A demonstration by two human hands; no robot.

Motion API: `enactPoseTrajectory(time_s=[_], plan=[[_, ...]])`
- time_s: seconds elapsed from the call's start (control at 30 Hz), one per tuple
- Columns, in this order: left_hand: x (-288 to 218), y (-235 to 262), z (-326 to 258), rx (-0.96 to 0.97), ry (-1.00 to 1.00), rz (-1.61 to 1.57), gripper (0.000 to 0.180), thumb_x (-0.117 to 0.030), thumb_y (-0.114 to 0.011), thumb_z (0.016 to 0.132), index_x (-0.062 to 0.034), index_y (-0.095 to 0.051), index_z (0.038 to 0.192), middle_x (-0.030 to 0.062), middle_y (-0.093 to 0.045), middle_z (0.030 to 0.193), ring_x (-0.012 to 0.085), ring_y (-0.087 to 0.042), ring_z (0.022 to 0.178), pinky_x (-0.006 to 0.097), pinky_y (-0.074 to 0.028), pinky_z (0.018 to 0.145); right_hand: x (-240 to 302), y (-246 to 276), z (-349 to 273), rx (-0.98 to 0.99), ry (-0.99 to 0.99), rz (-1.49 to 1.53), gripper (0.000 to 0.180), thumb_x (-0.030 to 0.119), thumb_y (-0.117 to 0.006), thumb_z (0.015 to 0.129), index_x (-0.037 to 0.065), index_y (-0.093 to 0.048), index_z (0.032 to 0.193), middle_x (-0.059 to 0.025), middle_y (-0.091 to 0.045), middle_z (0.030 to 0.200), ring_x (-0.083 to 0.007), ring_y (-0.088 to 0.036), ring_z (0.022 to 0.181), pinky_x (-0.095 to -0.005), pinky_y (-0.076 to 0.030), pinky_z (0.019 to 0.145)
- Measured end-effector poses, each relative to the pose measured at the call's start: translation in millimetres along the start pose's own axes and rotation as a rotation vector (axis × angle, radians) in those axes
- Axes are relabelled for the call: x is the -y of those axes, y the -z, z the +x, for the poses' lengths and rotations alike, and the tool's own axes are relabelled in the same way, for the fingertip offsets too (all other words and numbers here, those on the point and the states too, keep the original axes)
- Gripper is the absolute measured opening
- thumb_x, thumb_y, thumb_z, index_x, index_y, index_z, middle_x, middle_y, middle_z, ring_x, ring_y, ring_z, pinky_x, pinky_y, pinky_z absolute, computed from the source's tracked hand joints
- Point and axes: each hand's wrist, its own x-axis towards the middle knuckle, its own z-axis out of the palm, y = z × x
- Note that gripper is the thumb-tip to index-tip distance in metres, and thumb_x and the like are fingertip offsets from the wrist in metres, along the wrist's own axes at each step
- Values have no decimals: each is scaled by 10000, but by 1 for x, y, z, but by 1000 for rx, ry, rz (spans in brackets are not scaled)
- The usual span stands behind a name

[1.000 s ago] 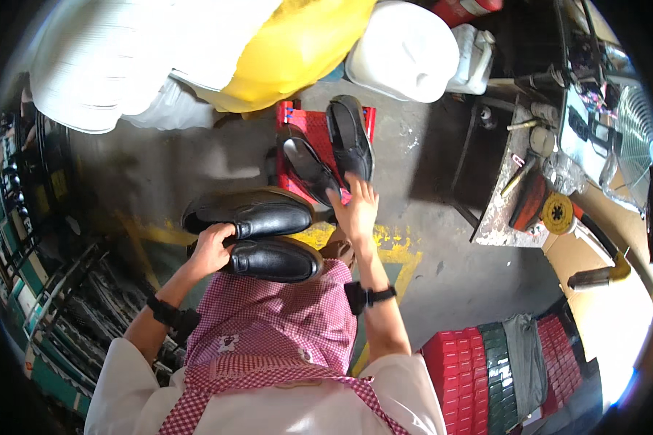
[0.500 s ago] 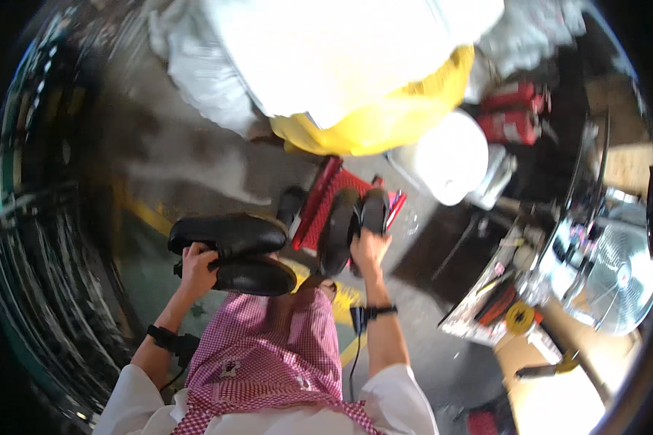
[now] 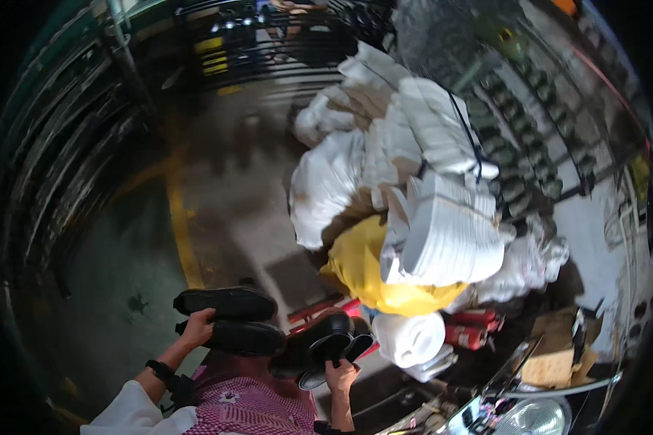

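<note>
Beyond the fingers rose a heap of white sacks (image 3: pixel 428 181), stuffed full, their contents hidden, with a bulging yellow bag (image 3: pixel 374 279) below. A red crate (image 3: pixel 325 310) sat just behind. The left hand (image 3: pixel 196 328) gripped two black shoes (image 3: pixel 228 319), stacked. The right hand (image 3: pixel 339 377) clutched another black pair (image 3: pixel 326 346) above its fingers.

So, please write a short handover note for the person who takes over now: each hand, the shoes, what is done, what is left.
Left hand: holds two black shoes, one stacked on the other.
Right hand: holds another black pair, soles partly showing.
Both pairs are lifted off the floor, in front of the body, near the red rack.
Done: all four shoes picked up.
Left: none set down yet.
</note>
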Motion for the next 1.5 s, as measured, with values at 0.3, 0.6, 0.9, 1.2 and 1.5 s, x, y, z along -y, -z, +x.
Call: enactPoseTrajectory(time_s=[0.3, 0.6, 0.9, 1.2, 1.5], plan=[[58, 111, 57, -353, 329, -1045, 304, 11, -605, 731, 3, -532, 1026, 53, -586, 978, 136, -553, 866, 272, -442, 794, 154, -85, 76, 292, 290, -133, 320, 350, -626, 601, 31, -593, 594, -145, -552, 530, -333, -540, 560, -418, -405, 656], [76, 287, 120, -388, 243, -842, 385, 31, -601, 709, 16, -514, 1083, 64, -569, 1045, 150, -537, 923, 278, -424, 827, 304, -109, 176, 227, 652, -278, 275, 320, -579, 621, 76, -611, 744, -148, -565, 622, -337, -527, 673, -414, -341, 728], [51, 368, 203, -446, 155, -368, 296, -62, -598, 702, 27, -564, 983, 82, -621, 906, 141, -558, 839, 260, -430, 753, 382, -67, 271, 64, 484, -255, 306, 262, -542, 560, 50, -624, 765, -180, -598, 690, -322, -539, 703, -391, -350, 767], [-16, 414, 391, -402, -10, -345, 299, -30, -546, 718, 38, -534, 1009, 79, -605, 925, 135, -538, 872, 255, -420, 779, 447, -65, 435, -63, 339, -320, 260, 269, -561, 603, 13, -551, 555, -205, -552, 574, -346, -518, 622, -394, -350, 719], [-144, 457, 566, -352, -108, -277, 348, -76, -601, 737, 3, -477, 1052, 137, -577, 976, 194, -539, 963, 287, -415, 807, 546, -74, 585, 0, 417, -349, 263, 269, -558, 626, 12, -599, 665, -185, -587, 658, -326, -552, 698, -396, -352, 760]])
